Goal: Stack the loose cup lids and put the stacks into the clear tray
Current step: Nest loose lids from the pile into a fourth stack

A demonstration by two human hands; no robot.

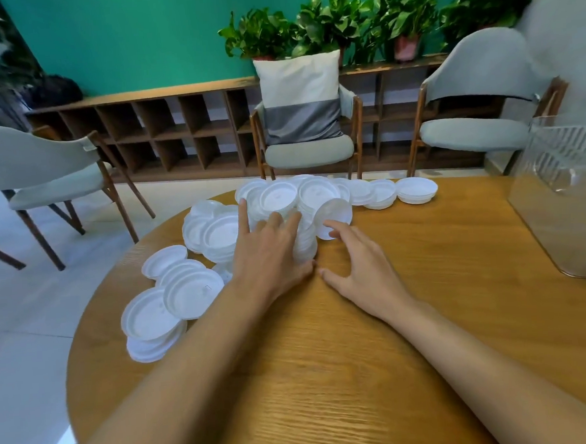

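1. Fingers [243, 218] of the left hand [269, 254] are spread wide on the heap of lids [279, 197]. The right hand [359, 265] is loosely open at a tilted lid [334, 216] and grips nothing.
2. Step judged: gathering lids into a stack.
3. Lids lie on the worktop [361, 355], with the clear tray [565, 205] well apart to the right.
4. Next move calls for squaring a stack between both hands.

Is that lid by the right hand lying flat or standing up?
Tipped up. The lid stands on edge, leaning on the stack of lids, its round face towards the camera, beside the right hand.
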